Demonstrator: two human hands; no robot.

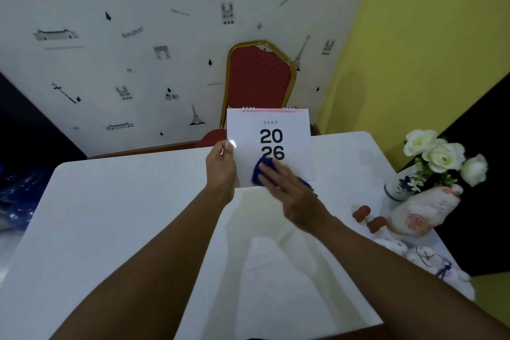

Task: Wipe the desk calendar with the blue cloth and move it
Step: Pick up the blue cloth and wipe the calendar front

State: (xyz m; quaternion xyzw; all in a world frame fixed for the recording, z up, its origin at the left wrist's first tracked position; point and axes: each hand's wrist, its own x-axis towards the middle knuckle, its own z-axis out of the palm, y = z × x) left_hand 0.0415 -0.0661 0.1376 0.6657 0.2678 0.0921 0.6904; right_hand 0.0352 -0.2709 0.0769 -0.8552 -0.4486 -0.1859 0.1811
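A white desk calendar (287, 132) printed "2026", with a pink top strip, stands upright near the far edge of the white table (124, 215). My left hand (220, 165) grips its left edge with thumb and fingers. My right hand (287, 188) presses a blue cloth (262, 168) flat against the lower part of the calendar's front, covering the bottom of the "26". Part of the cloth shows beyond my fingers on the right too.
A red chair (259, 77) with a gold frame stands behind the table. At the right edge are a vase of white flowers (441, 157), a white plush figure (419, 212), two small brown mushroom figures (369, 218) and white soft toys (430, 257).
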